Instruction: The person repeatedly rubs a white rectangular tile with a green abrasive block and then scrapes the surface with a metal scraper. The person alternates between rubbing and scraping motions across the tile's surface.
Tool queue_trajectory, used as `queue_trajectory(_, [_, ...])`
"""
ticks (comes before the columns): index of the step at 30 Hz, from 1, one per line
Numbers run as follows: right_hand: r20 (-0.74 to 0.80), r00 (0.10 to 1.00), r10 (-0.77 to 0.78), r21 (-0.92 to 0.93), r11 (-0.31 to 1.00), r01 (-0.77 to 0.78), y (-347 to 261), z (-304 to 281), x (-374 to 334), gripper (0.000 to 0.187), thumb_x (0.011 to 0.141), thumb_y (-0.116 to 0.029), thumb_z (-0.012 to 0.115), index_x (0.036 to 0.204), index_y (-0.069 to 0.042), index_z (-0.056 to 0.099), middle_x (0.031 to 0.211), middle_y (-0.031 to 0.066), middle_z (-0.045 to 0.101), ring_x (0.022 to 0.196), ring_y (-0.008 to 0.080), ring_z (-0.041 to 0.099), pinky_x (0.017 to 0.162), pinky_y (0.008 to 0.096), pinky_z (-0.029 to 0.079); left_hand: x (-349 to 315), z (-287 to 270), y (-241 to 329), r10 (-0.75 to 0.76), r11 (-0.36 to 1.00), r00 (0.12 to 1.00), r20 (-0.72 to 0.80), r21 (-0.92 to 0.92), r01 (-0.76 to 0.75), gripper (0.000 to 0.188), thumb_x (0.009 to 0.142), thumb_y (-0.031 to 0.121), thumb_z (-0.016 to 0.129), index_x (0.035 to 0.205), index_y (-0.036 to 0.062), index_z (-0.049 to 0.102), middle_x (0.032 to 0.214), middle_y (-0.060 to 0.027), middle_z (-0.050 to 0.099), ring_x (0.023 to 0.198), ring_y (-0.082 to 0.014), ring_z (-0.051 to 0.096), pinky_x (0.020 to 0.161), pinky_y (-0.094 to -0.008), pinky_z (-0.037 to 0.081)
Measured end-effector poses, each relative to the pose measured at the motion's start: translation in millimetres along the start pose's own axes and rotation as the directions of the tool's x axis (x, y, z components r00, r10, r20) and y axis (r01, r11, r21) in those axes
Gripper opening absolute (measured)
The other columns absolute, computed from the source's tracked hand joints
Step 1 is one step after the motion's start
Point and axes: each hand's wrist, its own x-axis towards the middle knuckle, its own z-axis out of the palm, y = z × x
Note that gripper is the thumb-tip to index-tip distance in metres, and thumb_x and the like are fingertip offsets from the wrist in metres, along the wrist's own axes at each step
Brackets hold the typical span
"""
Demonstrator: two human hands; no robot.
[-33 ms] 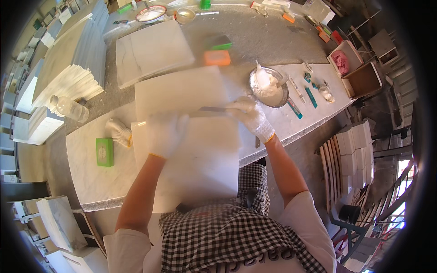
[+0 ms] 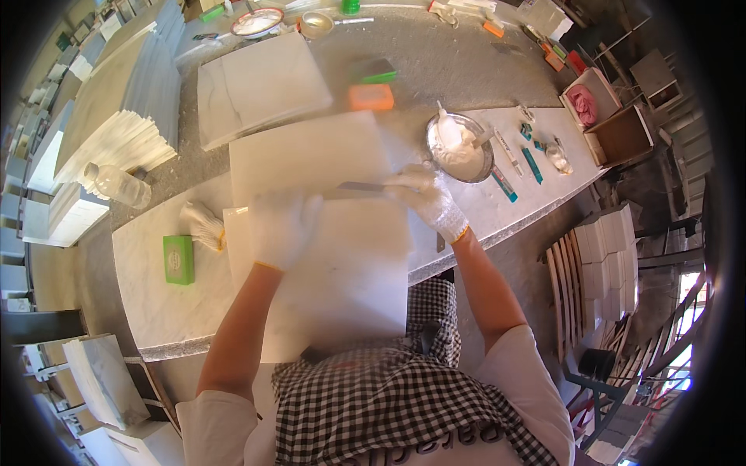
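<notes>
My right hand [image 2: 429, 199], in a white knit glove, is closed on a putty knife. The flat grey blade of the putty knife [image 2: 362, 186] points left over the seam between two pale stone slabs. My left hand [image 2: 284, 229], gloved too, is over the left part of the near slab [image 2: 342, 268], by its far edge; its fingers are blurred. Beyond the seam lies the far slab [image 2: 307, 155]. Right of my right hand stands a metal bowl [image 2: 488, 172] of white paste [image 2: 460, 165], with a white-ended tool [image 2: 448, 133] in it.
A green block [image 2: 179, 260] and a spare glove [image 2: 203, 225] lie at left, near a plastic bottle [image 2: 124, 186] and stacked slabs [image 2: 144, 109]. An orange block [image 2: 371, 98] sits beyond the far slab. Teal-coloured strips [image 2: 531, 165] and an open box [image 2: 622, 140] are at right.
</notes>
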Motion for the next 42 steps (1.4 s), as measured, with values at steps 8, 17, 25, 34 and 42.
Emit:
queue_trajectory(8, [-0.003, 0.991, -0.137, -0.029, 0.99, 0.137, 3.2, 2.8, 7.2, 0.019, 0.086, -0.015, 0.077, 0.104, -0.009, 0.08, 0.093, 0.0111, 0.073, 0.09, 0.0282, 0.07, 0.079, 0.0391, 0.056, 1.5, 0.1, -0.5, -0.022, 0.999, 0.999, 0.046, -0.045, 0.024, 0.033, 0.095, 0.032, 0.064, 0.071, 0.0084, 0.06, 0.073, -0.0134, 0.063, 0.072, -0.0365, 0.06, 0.072, -0.0501, 0.044])
queue_trajectory(17, [0.143, 0.969, -0.203, -0.109, 0.969, 0.219, -6.0, -11.3, 16.6, 0.02, 0.089, -0.016, 0.069, 0.103, -0.004, 0.078, 0.094, 0.0138, 0.072, 0.095, 0.032, 0.066, 0.084, 0.0436, 0.053, 1.8, -1.0, -0.8, 0.006, 1.0, 1.0, 0.027, 0.023, -0.006, 0.023, 0.093, 0.025, 0.067, 0.076, 0.0089, 0.067, 0.071, -0.0102, 0.066, 0.067, -0.0338, 0.059, 0.068, -0.0465, 0.045])
queue_trajectory(25, [0.232, 0.943, -0.24, -0.171, 0.944, 0.282, -5.6, -10.8, 24.0, 0.02, 0.09, -0.019, 0.066, 0.097, -0.004, 0.076, 0.094, 0.0121, 0.073, 0.094, 0.0326, 0.065, 0.085, 0.0451, 0.051, -0.3, 2.3, -2.1, -0.022, 1.0, 0.998, 0.06, 0.006, 0.021, 0.027, 0.095, 0.028, 0.062, 0.074, 0.011, 0.061, 0.071, -0.0101, 0.062, 0.071, -0.0337, 0.06, 0.072, -0.0479, 0.043])
queue_trajectory(34, [0.324, 0.836, -0.443, -0.38, 0.748, 0.544, -6.3, -6.8, 31.2, 0.009, 0.086, -0.017, 0.065, 0.085, -0.01, 0.07, 0.082, 0.0074, 0.066, 0.084, 0.0294, 0.064, 0.077, 0.0437, 0.05, 1.7, 2.8, -5.1, 0.006, 1.0, 0.999, 0.052, 0.002, -0.006, 0.024, 0.093, 0.023, 0.063, 0.073, 0.0104, 0.061, 0.069, -0.01, 0.062, 0.067, -0.0328, 0.061, 0.065, -0.0484, 0.044])
queue_trajectory(42, [0.336, 0.857, -0.392, -0.446, 0.735, 0.511, -15.5, -6.6, 31.7, 0.003, 0.083, -0.013, 0.064, 0.08, -0.012, 0.066, 0.075, 0.0058, 0.063, 0.08, 0.0287, 0.065, 0.074, 0.0423, 0.05, 1.3, 0.0, -5.0, 0.033, 0.998, 0.999, 0.034, -0.052, -0.031, 0.018, 0.092, 0.018, 0.06, 0.077, 0.0095, 0.063, 0.073, -0.0094, 0.065, 0.07, -0.0331, 0.06, 0.067, -0.0474, 0.044])
